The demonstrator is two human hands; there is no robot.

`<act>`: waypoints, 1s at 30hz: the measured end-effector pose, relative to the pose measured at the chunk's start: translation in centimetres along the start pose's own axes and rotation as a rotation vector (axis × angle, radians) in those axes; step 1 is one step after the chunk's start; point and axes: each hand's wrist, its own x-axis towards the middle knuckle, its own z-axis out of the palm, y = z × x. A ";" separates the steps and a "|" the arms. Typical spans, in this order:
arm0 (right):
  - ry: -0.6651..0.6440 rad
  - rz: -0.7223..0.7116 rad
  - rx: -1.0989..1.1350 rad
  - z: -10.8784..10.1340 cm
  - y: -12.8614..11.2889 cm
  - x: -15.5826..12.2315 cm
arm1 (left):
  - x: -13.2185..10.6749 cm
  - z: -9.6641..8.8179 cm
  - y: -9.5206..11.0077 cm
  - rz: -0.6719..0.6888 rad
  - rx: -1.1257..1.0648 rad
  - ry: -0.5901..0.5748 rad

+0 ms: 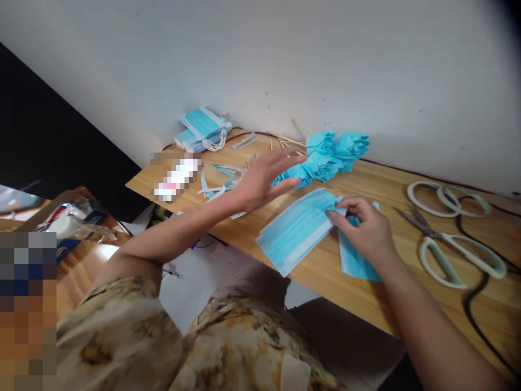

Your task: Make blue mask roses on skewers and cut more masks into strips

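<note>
My right hand [362,225] pinches the upper right corner of a blue face mask [295,231], with its thumb and forefinger closed on the edge. The mask lies slanted at the table's front edge, its lower corner over the rim. Under my right hand lies another blue piece of mask [356,258], partly hidden. My left hand [266,176] hovers with fingers stretched and apart, holding nothing, above the mask and in front of blue flowers [325,157] on thin wooden sticks. White-handled scissors [435,236] lie right of my right hand, blades parted.
Two tape rolls [431,198] overlap behind the scissors, near a black cable [472,304]. Cut strips [217,187] lie left of my left hand. A stack of masks [203,127] sits at the back left by the wall. Another wooden surface [91,266] holds packages.
</note>
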 end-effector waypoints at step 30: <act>0.454 -0.015 0.326 -1.5 0.0 1.1 | 5.1 9.0 2.0 -0.195 -0.680 -0.302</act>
